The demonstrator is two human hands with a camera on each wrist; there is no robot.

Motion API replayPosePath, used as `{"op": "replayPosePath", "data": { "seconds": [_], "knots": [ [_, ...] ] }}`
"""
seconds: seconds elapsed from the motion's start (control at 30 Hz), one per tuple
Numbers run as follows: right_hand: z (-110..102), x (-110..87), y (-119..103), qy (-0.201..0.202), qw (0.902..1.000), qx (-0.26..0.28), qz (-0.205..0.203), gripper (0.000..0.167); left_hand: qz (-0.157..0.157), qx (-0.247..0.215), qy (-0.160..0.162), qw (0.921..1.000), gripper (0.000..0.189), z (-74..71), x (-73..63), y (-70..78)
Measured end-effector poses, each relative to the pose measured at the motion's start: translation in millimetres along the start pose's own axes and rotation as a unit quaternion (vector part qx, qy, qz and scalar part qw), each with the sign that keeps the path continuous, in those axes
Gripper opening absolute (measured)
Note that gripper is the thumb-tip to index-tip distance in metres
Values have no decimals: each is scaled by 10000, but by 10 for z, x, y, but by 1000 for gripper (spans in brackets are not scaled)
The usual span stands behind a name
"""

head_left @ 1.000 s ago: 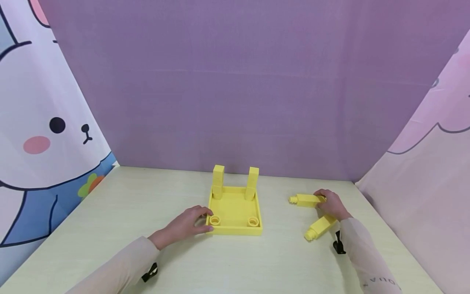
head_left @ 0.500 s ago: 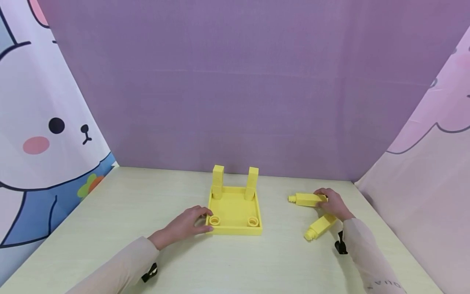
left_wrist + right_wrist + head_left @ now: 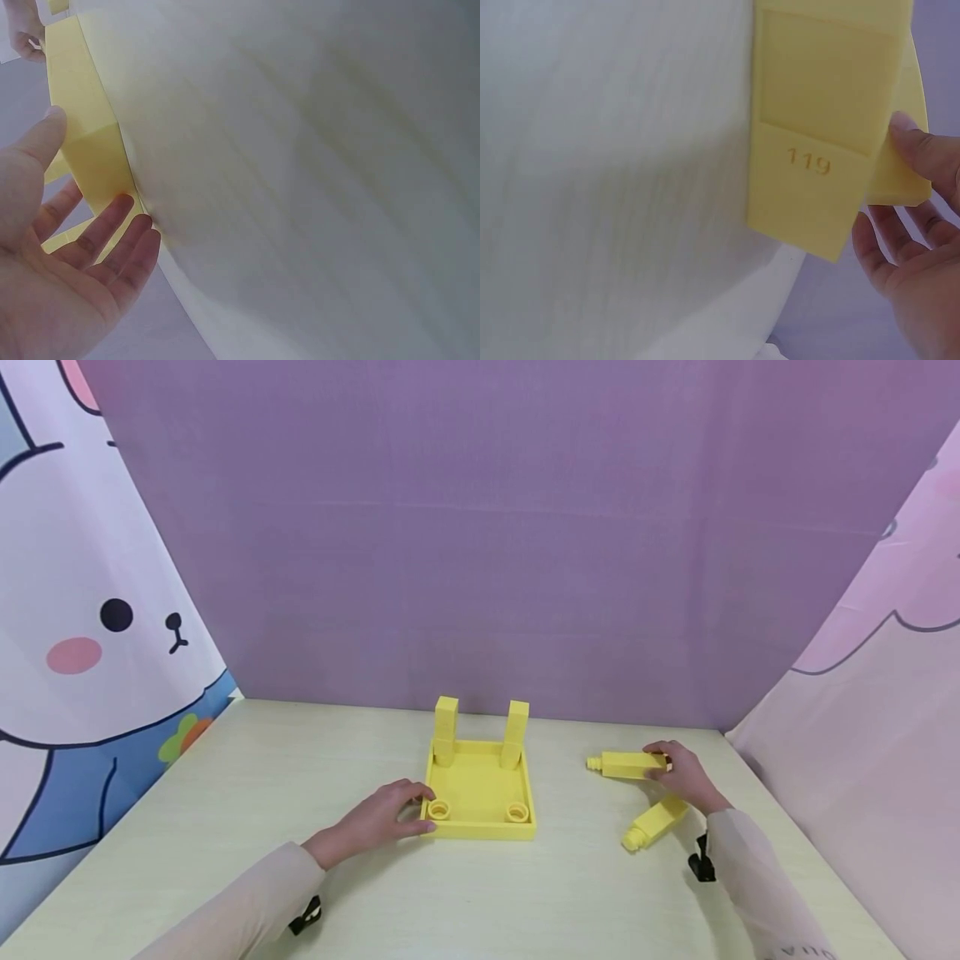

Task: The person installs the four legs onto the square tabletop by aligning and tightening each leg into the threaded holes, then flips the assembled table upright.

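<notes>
A square yellow table top (image 3: pixel 480 785) with a raised rim lies with its inner side up. Two square legs (image 3: pixel 446 731) stand upright in its far corners, and round sockets (image 3: pixel 517 812) show in the near corners. My left hand (image 3: pixel 375 818) holds its near left corner, thumb at the front wall (image 3: pixel 82 90) and fingers along the left side. On the right, my right hand (image 3: pixel 686 779) grips the end of a loose leg (image 3: pixel 622 765), its threaded tip pointing left. Nearer me, a second loose leg (image 3: pixel 654 822) lies slanted; its side, marked 119 (image 3: pixel 808 161), fills much of the right wrist view.
Everything lies on a pale wooden table (image 3: pixel 480 902). A purple cloth (image 3: pixel 480 543) hangs behind it. Printed cloths with cartoon shapes hang at the left (image 3: pixel 112 693) and right (image 3: pixel 885 735). Black straps (image 3: pixel 702 860) hang under the wrists.
The right hand has shifted slightly, and the leg it grips has moved a little left and farther from me. The left hand, table top and second loose leg have stayed put.
</notes>
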State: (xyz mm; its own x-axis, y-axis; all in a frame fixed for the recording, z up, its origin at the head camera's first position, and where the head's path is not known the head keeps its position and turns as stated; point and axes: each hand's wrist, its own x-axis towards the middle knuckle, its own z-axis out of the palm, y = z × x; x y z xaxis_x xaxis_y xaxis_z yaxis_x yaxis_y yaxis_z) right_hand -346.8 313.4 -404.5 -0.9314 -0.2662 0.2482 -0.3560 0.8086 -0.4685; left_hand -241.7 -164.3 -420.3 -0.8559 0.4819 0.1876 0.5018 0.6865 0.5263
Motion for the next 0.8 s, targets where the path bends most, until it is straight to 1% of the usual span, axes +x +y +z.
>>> {"op": "replayPosePath", "data": {
  "seconds": [0.13,0.3,0.43,0.63,0.8],
  "knots": [
    [-9,6,-2,23,10000,-34,86,34,-30,6,-14,10000,41,-9,-2,13],
    [-27,14,-19,74,9999,-65,60,32,-42,-52,-23,10000,41,-20,-5,35],
    [-38,24,-24,151,9998,-29,-98,31,-17,-39,-12,10000,40,-21,-6,39],
    [-57,37,-25,275,9985,61,-474,32,5,-13,-1,10000,40,-18,-5,37],
    [-75,31,-58,215,9985,134,-487,33,-18,-1,-25,10000,40,-20,-2,35]
  ]
}}
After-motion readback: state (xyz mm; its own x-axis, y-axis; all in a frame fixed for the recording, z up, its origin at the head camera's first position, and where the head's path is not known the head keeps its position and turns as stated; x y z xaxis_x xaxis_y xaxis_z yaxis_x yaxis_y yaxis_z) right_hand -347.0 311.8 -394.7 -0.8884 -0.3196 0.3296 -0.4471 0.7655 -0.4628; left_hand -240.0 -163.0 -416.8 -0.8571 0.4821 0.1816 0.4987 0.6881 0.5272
